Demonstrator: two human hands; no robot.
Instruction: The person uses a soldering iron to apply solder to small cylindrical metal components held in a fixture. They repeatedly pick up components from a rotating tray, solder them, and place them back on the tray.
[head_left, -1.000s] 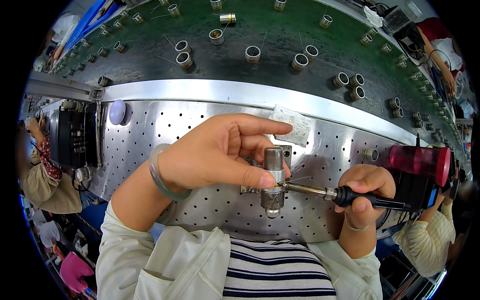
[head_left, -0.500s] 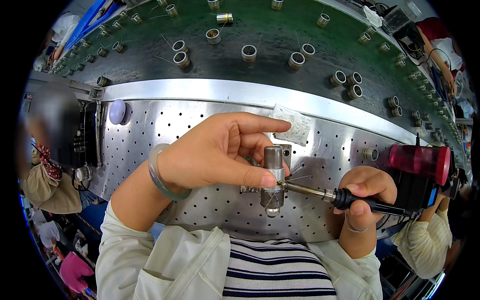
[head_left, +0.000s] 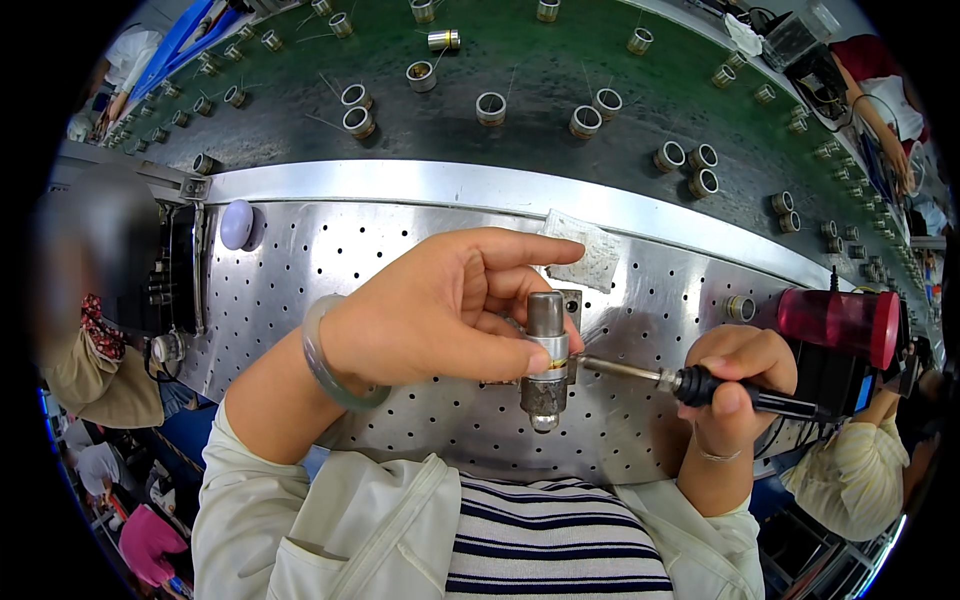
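Head view: cylinder (head_left: 555, 346) is pinched in left hand (head_left: 430, 312).

Perforated metal worktop (head_left: 290, 262), pale metal rail (head_left: 400, 184) along its far edge, dark green surface (head_left: 280, 118) beyond.

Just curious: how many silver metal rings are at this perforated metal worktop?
2: a ring in the left hand, around a dark metal rod; another beside the red translucent jar. Others possibly hidden.

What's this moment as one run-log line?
left hand: grip on metal cylinder | right hand: holding soldering iron, tip by cylinder's right side, contact unclear | nearby: perforated metal plate, white pad
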